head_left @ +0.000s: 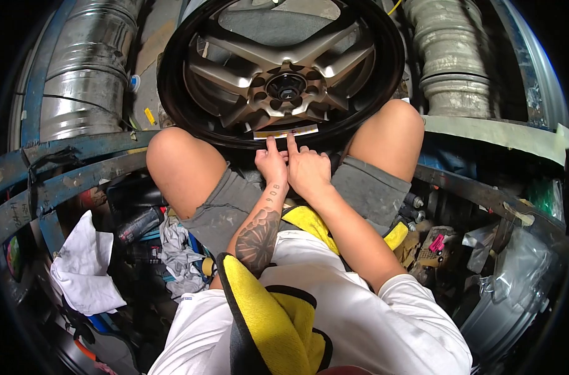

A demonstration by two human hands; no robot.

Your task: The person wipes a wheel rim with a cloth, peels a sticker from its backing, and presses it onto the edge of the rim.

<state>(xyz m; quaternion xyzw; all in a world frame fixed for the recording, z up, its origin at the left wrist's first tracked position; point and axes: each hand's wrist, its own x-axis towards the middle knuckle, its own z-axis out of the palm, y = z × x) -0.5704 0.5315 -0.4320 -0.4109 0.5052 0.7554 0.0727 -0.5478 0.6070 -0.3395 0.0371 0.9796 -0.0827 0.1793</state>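
A large bronze-grey alloy wheel [241, 53] with a dark outer rim lies before my knees, its spokes and centre hub facing up. On the near inside of the rim sits a narrow white strip [309, 130] with yellow and dark marks, which looks like a label. My left hand [271, 165] touches the strip's lower edge with one outstretched finger, the others curled in. Beside it, my right hand [310, 167] rests its extended index finger on the strip, remaining fingers bent. Neither hand grips the wheel.
Stacked metal wheel barrels [87, 75] stand at left, and more barrels [450, 56] at right. Blue metal beams [78, 153] flank my legs. A white cloth [87, 265], bottles and clutter lie low left. Yellow towels [259, 306] hang on me; a plastic-wrapped part [516, 281] sits right.
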